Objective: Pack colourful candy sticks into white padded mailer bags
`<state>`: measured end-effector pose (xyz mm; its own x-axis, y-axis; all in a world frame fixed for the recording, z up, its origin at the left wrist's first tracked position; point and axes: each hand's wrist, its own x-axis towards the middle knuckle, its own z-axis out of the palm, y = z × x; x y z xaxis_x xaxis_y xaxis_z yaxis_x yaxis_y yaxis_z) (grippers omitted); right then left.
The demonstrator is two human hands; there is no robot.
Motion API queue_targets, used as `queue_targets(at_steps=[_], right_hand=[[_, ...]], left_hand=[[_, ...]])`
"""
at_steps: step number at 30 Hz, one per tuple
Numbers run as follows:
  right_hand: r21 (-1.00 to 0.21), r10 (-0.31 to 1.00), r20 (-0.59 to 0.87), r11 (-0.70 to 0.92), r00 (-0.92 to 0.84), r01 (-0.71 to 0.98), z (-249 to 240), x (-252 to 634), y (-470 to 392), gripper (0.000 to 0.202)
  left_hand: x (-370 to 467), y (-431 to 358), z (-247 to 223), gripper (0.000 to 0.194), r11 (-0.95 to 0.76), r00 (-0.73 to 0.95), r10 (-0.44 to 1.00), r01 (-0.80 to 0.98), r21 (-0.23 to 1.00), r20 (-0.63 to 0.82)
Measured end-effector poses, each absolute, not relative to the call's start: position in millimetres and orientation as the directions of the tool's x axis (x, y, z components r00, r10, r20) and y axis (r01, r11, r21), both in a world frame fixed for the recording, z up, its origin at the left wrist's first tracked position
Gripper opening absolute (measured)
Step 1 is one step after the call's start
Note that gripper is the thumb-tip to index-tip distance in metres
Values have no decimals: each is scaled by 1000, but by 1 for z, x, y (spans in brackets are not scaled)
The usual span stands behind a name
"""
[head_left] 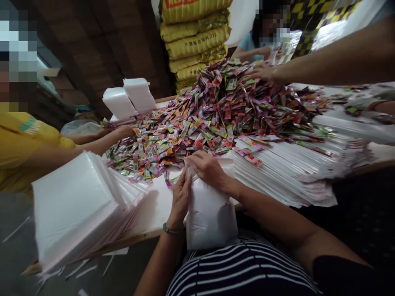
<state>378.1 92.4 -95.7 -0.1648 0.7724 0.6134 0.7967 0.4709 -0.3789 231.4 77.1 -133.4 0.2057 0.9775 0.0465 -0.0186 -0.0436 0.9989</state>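
A white padded mailer bag (211, 218) stands against my body at the table's front edge, its top end between my two hands. Along its left side, my left hand (182, 190) is closed on the upper corner, a bracelet at the wrist. My right hand (207, 167) lies over the top edge, fingers bent and pinching near the same corner. Just beyond my hands spreads a big heap of small colourful packets (191, 133). One purple packet (168, 180) lies just left of the bag. Whether anything is inside the bag I cannot see.
Stacked white mailers (74, 205) stand at the left, and a fanned row of mailers (277, 164) lies at the right. White bundles (129, 98) sit behind. Yellow sacks (197, 41) are piled at the back. Other people's arms (324, 57) reach into the heap.
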Motion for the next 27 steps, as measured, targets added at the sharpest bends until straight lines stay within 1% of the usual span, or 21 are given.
queue_targets(at_steps=[2, 3, 4, 5, 7, 9, 10, 12, 14, 16, 17, 18, 19, 20, 21, 22, 23, 24, 25, 26, 27], right_hand=[[-503, 743, 669, 425, 28, 752, -97, 387, 92, 28], [-522, 728, 683, 427, 62, 739, -97, 392, 90, 29], [-504, 721, 692, 444, 39, 741, -96, 396, 87, 28], [-456, 723, 690, 470, -34, 756, -94, 398, 84, 27], [-333, 743, 636, 506, -208, 796, -91, 398, 78, 27], [-285, 777, 569, 492, -267, 823, -90, 394, 76, 28], [-307, 789, 564, 474, -243, 825, -90, 392, 76, 28], [-448, 789, 607, 438, -94, 779, -90, 391, 79, 26], [-674, 776, 612, 409, 155, 615, -85, 396, 81, 24], [-846, 769, 524, 420, 367, 328, -75, 406, 79, 21], [-879, 766, 474, 443, 434, 178, -68, 413, 75, 19], [-879, 761, 439, 474, 478, 53, -62, 421, 66, 16], [-864, 754, 420, 503, 504, -32, -55, 430, 54, 14], [-853, 751, 412, 517, 516, -70, -51, 439, 38, 13], [-864, 763, 404, 500, 504, -64, -48, 448, 19, 13], [-896, 799, 391, 445, 456, -12, -48, 457, -4, 15], [-936, 853, 349, 338, 388, 100, -51, 466, -28, 17], [-948, 930, 247, 175, 273, 264, -57, 474, -52, 19], [-890, 977, 136, 46, 167, 454, -65, 482, -74, 19], [-792, 999, -7, -38, 52, 609, -74, 489, -91, 21], [-692, 990, -138, -74, -31, 718, -84, 493, -104, 25]], left_hand=[[231, 77, -136, 56, -29, 239, 970, -50, 998, 40], [231, 77, -137, 56, -28, 252, 967, -57, 998, 42], [232, 77, -137, 56, -36, 262, 964, -57, 998, 49], [234, 76, -135, 56, -52, 267, 962, -51, 997, 64], [238, 75, -131, 55, -94, 279, 955, -27, 995, 98], [240, 74, -125, 55, -125, 292, 949, 13, 992, 115], [240, 74, -123, 55, -128, 296, 948, 33, 991, 113], [238, 75, -120, 56, -103, 295, 952, 55, 993, 82], [236, 76, -120, 58, -50, 281, 959, 37, 998, 38], [233, 78, -121, 61, 5, 266, 964, 13, 1000, -8], [232, 78, -122, 61, 28, 258, 966, 8, 1000, -30], [231, 79, -122, 61, 51, 249, 967, 5, 999, -50], [231, 78, -122, 60, 72, 242, 968, 2, 997, -71], [230, 77, -122, 58, 92, 238, 967, -6, 996, -88], [229, 76, -122, 57, 106, 231, 968, -19, 994, -99], [228, 75, -122, 56, 115, 222, 970, -36, 993, -104], [227, 74, -122, 55, 118, 210, 972, -56, 991, -104], [226, 73, -123, 55, 122, 197, 975, -78, 990, -105], [225, 73, -125, 55, 127, 185, 977, -103, 987, -107], [223, 73, -127, 56, 134, 175, 978, -132, 982, -110], [222, 74, -129, 56, 143, 168, 979, -164, 976, -115]])
